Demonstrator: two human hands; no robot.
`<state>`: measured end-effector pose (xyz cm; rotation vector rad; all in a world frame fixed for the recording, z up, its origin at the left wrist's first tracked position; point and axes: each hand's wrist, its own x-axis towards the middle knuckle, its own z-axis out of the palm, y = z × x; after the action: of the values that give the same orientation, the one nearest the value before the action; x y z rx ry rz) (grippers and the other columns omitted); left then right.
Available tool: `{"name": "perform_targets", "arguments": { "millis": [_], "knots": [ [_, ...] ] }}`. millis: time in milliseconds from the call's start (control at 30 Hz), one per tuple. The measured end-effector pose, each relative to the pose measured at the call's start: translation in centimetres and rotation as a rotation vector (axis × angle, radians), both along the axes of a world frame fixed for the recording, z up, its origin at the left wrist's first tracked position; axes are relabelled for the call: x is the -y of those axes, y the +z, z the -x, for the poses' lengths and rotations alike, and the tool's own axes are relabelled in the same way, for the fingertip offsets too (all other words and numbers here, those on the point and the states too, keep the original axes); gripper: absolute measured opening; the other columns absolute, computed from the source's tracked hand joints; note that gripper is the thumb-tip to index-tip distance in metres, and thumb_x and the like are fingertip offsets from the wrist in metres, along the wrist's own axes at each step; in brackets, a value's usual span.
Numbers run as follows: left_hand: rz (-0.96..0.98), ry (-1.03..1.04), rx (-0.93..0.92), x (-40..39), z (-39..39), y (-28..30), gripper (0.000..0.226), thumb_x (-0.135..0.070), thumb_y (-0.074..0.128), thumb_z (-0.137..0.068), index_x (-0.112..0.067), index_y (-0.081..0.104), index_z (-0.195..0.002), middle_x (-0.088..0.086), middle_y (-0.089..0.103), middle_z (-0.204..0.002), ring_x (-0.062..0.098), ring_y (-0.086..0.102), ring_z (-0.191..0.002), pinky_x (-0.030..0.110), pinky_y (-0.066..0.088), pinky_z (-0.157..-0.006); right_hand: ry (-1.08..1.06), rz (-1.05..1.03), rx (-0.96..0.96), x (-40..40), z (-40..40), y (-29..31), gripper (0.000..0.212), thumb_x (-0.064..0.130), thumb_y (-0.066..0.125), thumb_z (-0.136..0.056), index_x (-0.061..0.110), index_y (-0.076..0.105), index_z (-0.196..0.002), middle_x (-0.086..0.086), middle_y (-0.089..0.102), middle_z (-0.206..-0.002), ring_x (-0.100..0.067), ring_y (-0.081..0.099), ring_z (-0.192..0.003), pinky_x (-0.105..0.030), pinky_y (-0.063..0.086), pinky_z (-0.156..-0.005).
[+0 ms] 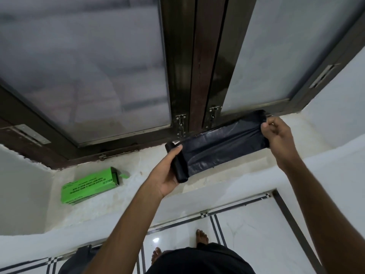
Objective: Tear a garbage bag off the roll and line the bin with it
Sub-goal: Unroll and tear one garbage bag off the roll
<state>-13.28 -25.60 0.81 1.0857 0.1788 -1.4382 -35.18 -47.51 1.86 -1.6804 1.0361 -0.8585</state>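
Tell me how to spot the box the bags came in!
Find the big window with dark frames and look down to the pale stone sill under it. The box lies on its side at the sill's left end, left of the left hand holding the black roll. It is the only bright green thing there, with black printing and one end open.

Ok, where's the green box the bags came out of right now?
In the head view the green box lies on its side on the window sill, left of the left hand that holds the black bag roll.
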Motion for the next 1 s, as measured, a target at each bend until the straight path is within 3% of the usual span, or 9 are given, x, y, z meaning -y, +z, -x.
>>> {"name": "perform_targets", "arguments": {
  "millis": [233,367,433,567,700,800,867,933,1000],
  "knots": [
    [-0.052,0.065,0.01,-0.8,-0.2,-0.9,0.038,-0.014,0.072,-0.085,-0.008,0.064,-0.122,0.013,0.074,-0.113,0.027,0.069,-0.104,0.035,0.055,-0.086,-0.294,0.106,-0.12,4.9,2.8,-1.3,0.016,0.027,0.056,-0.095,0.026,0.054,-0.079,-0.006,0.056,-0.076,-0.017,0.051,-0.069,-0.038,0.042,-0.068],
    [-0.069,0.043,0.098,-0.7,0.5,-1.4,0.038,-0.012,0.069,-0.088,-0.009,0.062,-0.125,0.014,0.072,-0.118,0.028,0.068,-0.108,0.038,0.056,-0.082,-0.529,0.304,-0.599,4.6,2.4,-1.0,0.017,0.018,0.057,-0.093,0.012,0.057,-0.109,-0.018,0.061,-0.112,-0.04,0.053,-0.107,-0.045,0.041,-0.087],
    [-0.043,0.04,0.113,-0.5,1.0,-1.6,0.037,-0.011,0.066,-0.09,-0.01,0.061,-0.127,0.014,0.072,-0.118,0.029,0.068,-0.109,0.037,0.057,-0.078,-0.551,0.462,-0.641,2.6,0.8,-0.6,0.026,0.013,0.058,-0.085,0.015,0.058,-0.111,-0.016,0.057,-0.116,-0.039,0.049,-0.108,-0.044,0.039,-0.087],
    [-0.013,-0.013,0.154,0.1,2.1,-1.6,0.035,-0.011,0.064,-0.092,-0.009,0.061,-0.127,0.013,0.073,-0.118,0.03,0.067,-0.112,0.042,0.056,-0.09,-0.144,0.511,-0.208,-3.6,-4.2,0.0,0.021,0.002,0.057,-0.086,0.014,0.064,-0.101,-0.006,0.06,-0.104,-0.019,0.058,-0.092,-0.022,0.044,-0.079],
    [0.034,-0.057,0.184,0.3,2.4,-1.0,0.031,-0.012,0.058,-0.094,-0.006,0.062,-0.124,0.017,0.072,-0.116,0.033,0.066,-0.11,0.045,0.055,-0.094,0.527,0.397,-0.283,-9.2,-9.0,-1.4,0.039,0.033,0.065,-0.092,0.027,0.057,-0.129,0.007,0.056,-0.118,-0.007,0.053,-0.112,-0.022,0.043,-0.097],
    [0.03,-0.041,0.172,-0.2,1.9,-0.9,0.032,-0.011,0.055,-0.092,-0.006,0.062,-0.123,0.017,0.071,-0.115,0.03,0.066,-0.106,0.043,0.053,-0.092,0.639,0.032,-0.205,-8.6,-9.6,-1.9,0.039,0.033,0.074,-0.085,0.026,0.063,-0.122,0.005,0.06,-0.077,-0.01,0.058,-0.075,-0.037,0.051,-0.08],
    [0.031,-0.023,0.138,-0.8,1.6,-0.9,0.035,-0.01,0.056,-0.091,-0.006,0.061,-0.125,0.019,0.069,-0.122,0.031,0.065,-0.109,0.044,0.052,-0.095,0.669,-0.067,-0.203,-7.3,-9.0,-2.0,0.027,0.033,0.076,-0.082,0.022,0.071,-0.107,0.002,0.049,-0.061,-0.011,0.046,-0.058,-0.035,0.043,-0.061],
    [0.041,-0.017,0.109,-1.3,1.3,-1.0,0.038,-0.01,0.056,-0.09,-0.005,0.06,-0.128,0.019,0.067,-0.126,0.034,0.064,-0.114,0.046,0.051,-0.099,0.708,-0.092,-0.245,-6.5,-8.5,-2.3,0.022,0.036,0.076,-0.081,0.023,0.073,-0.099,0.0,0.052,-0.065,-0.011,0.047,-0.06,-0.031,0.039,-0.062],
    [0.054,-0.046,0.112,-1.5,1.2,-0.8,0.038,-0.011,0.057,-0.091,-0.005,0.06,-0.128,0.02,0.067,-0.127,0.034,0.064,-0.116,0.046,0.053,-0.097,0.742,-0.061,-0.305,-6.2,-8.4,-2.7,0.019,0.04,0.076,-0.08,0.026,0.072,-0.091,0.002,0.061,-0.087,-0.011,0.059,-0.08,-0.029,0.047,-0.078]
  ]
}}
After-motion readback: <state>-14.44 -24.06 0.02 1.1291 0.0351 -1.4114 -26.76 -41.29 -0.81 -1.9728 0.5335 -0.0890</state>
